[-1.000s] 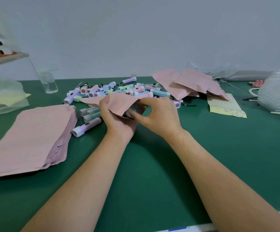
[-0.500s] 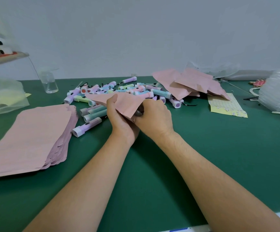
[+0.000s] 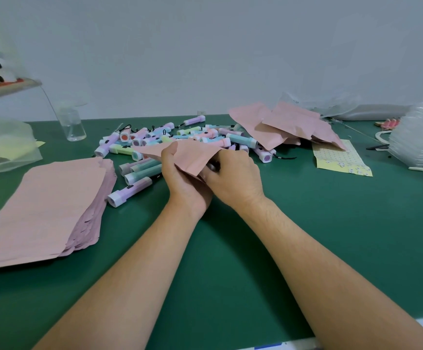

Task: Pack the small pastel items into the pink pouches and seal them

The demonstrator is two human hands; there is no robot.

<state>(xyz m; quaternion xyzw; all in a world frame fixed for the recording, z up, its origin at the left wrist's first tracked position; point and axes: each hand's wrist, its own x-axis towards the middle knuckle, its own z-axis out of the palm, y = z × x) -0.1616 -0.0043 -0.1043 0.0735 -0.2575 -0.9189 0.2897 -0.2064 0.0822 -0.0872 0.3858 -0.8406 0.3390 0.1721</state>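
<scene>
- The heap of pastel items (image 3: 180,136), small torch-shaped pieces in lilac, blue, green and pink, lies on the green table (image 3: 331,223).
- Just in front of the heap, the left hand (image 3: 180,178) grips a pink pouch (image 3: 190,155), with its thumb on top and its fingers beneath. The pouch is lifted and tilted over the heap's near edge.
- The right hand (image 3: 233,178) meets the pouch from the right, its fingers curled at the open edge and its thumb against the lower corner. Whether those fingers also hold an item cannot be told.
- Left of the heap lies a flat stack of pink pouches (image 3: 43,205), with one lilac item touching its edge.
- Right of the heap, bulging pouches (image 3: 286,125) lie overlapped, partly on top of the heap.
- Further right of the heap is a yellow dotted sheet (image 3: 339,157).
- Behind the heap, to its left, stands a clear bottle (image 3: 72,125).
</scene>
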